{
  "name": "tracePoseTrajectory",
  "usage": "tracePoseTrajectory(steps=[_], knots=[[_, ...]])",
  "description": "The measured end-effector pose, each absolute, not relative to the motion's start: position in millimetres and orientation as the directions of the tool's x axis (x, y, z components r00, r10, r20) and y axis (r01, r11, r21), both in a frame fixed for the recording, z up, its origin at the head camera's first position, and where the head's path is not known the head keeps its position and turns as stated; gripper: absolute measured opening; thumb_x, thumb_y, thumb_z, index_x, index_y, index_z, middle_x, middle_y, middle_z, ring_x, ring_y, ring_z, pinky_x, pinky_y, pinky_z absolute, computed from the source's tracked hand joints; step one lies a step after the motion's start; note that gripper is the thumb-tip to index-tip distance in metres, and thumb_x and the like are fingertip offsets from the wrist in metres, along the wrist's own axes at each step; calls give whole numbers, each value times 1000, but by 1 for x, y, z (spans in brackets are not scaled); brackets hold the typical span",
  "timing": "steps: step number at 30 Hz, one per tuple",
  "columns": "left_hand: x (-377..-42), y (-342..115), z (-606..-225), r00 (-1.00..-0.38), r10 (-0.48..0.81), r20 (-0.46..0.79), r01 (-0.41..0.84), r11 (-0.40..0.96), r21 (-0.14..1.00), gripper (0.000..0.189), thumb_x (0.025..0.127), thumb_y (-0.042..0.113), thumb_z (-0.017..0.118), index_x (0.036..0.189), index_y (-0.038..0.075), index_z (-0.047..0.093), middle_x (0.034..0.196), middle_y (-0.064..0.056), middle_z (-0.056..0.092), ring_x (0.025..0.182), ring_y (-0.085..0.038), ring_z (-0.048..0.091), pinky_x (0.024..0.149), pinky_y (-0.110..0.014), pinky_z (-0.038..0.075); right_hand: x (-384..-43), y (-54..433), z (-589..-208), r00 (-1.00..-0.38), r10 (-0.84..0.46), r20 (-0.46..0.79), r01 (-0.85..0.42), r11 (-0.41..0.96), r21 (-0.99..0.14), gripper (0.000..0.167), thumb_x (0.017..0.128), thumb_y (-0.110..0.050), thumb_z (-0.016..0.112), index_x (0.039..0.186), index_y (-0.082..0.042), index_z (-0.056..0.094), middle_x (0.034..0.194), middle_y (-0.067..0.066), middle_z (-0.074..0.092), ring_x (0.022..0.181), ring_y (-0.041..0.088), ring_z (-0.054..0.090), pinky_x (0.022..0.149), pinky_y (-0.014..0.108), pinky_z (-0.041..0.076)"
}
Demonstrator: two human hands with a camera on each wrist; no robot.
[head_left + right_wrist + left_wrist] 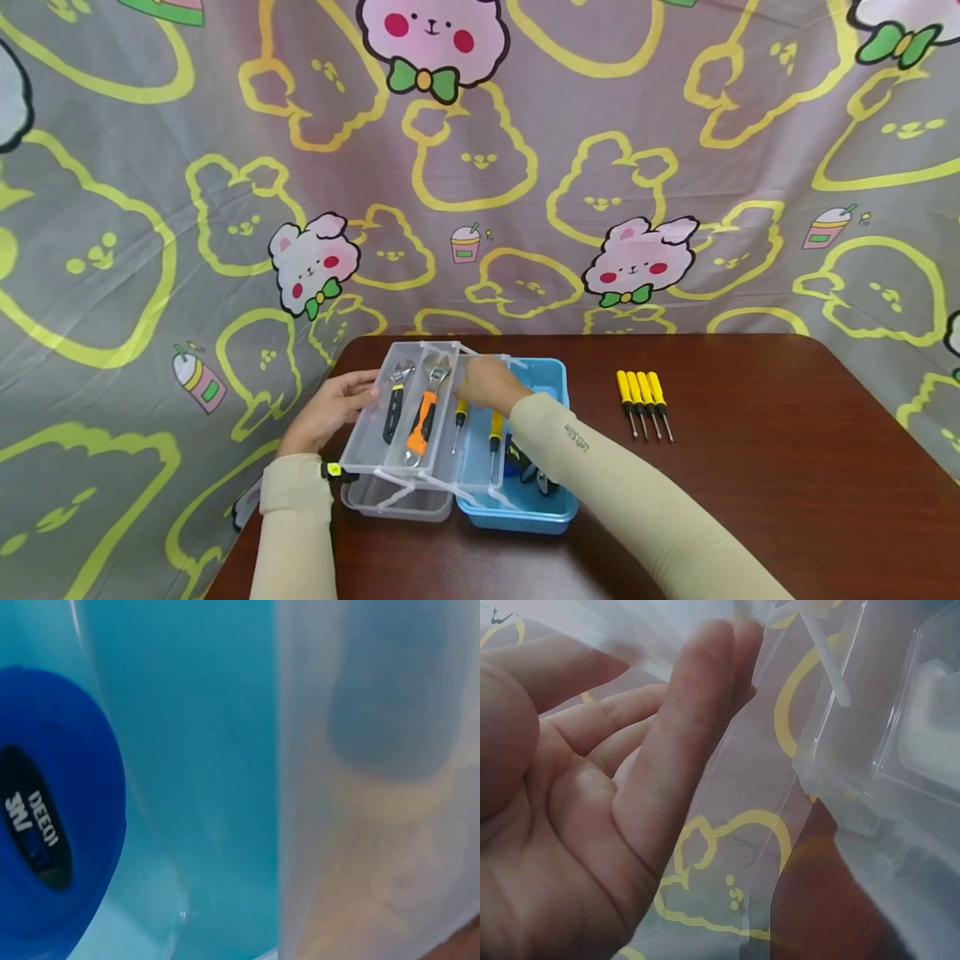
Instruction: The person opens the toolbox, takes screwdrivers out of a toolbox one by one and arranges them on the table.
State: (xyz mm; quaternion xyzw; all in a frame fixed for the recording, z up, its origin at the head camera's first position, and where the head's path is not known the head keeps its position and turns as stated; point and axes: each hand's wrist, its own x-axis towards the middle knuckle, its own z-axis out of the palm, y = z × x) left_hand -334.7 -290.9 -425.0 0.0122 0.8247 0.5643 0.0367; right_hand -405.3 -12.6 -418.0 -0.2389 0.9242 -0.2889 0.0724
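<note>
A toolbox stands open, with a blue base and a clear tiered tray folded out to the left. My left hand holds the tray's left edge; the left wrist view shows this hand with its fingers at the clear plastic. Over the tray's right compartment, my right hand grips the yellow handle of a screwdriver, its shaft pointing toward me. Another yellow-handled screwdriver lies to its right. Two adjustable wrenches lie further left, one black-handled, one orange-handled.
Several yellow-handled screwdrivers lie in a row on the brown table, right of the box. A blue tape measure sits in the base near dark-handled tools. The clear lid rests under the tray. Patterned cloth hangs behind.
</note>
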Motion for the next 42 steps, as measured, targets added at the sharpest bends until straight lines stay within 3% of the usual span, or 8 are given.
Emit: tracePoseTrajectory(steps=[4, 8, 12, 21, 24, 33, 38, 42], knots=[[-334, -291, -425, -997, 63, -48, -22, 368, 930, 47, 99, 23, 58, 141, 5, 49, 122, -17, 62, 99, -28, 64, 80, -41, 55, -403, -11, -417, -887, -461, 10, -378, 715, -588, 33, 87, -19, 68, 59, -10, 54, 47, -1, 40, 38, 14, 44, 44, 28, 42], [-333, -290, -425, -997, 67, -42, -14, 373, 928, 47, 100, 22, 57, 142, 3, 48, 123, -19, 61, 99, -28, 64, 80, -41, 54, -402, -11, -417, -906, -424, 5, -341, 722, -602, 18, 88, -22, 70, 89, -5, 66, 59, 3, 51, 45, 16, 54, 48, 28, 47], [-334, -289, -425, -997, 67, -41, -13, 372, 928, 47, 100, 22, 57, 142, 3, 48, 123, -19, 61, 99, -28, 64, 80, -42, 55, -402, -10, -418, -916, -401, -3, -317, 728, -608, 33, 88, -25, 71, 112, -4, 64, 68, 6, 58, 51, 17, 59, 51, 29, 49], [-334, -289, -426, -997, 71, -32, -5, 346, 938, 47, 99, 21, 59, 141, 3, 49, 122, -18, 62, 98, -29, 65, 79, -42, 55, -401, -6, -413, -921, -387, 39, -320, 696, -642, 18, 85, -22, 72, 80, -7, 63, 61, 5, 56, 54, 19, 62, 50, 30, 49], [-334, -289, -425, -997, 75, -27, 0, 341, 940, 48, 98, 22, 60, 141, 3, 49, 122, -18, 62, 98, -29, 65, 79, -42, 55, -401, -4, -411, -926, -374, 50, -309, 674, -671, 18, 85, -21, 72, 79, -6, 63, 57, 3, 51, 54, 18, 61, 49, 29, 46], [-334, -290, -428, -997, 65, -31, -6, 346, 938, 49, 98, 23, 60, 141, 3, 49, 122, -18, 62, 99, -29, 65, 79, -42, 55, -403, -1, -414, -926, -369, 82, -311, 620, -721, 40, 85, -19, 70, 54, -14, 46, 44, -3, 36, 44, 21, 54, 39, 26, 35], [-334, -290, -427, -998, 63, -31, -7, 354, 935, 49, 98, 24, 60, 141, 3, 49, 123, -18, 62, 99, -29, 65, 81, -43, 54, -404, 2, -417, -926, -355, 125, -316, 552, -772, 28, 86, -18, 70, 63, -11, 57, 46, 0, 39, 53, 26, 62, 40, 27, 36], [-334, -290, -426, -997, 65, -30, -5, 357, 934, 50, 97, 24, 61, 141, 3, 48, 123, -18, 62, 100, -28, 64, 81, -43, 54, -405, 4, -417, -934, -337, 117, -281, 493, -824, 14, 87, -19, 72, 93, -6, 73, 67, 1, 62, 63, 23, 67, 54, 30, 51]])
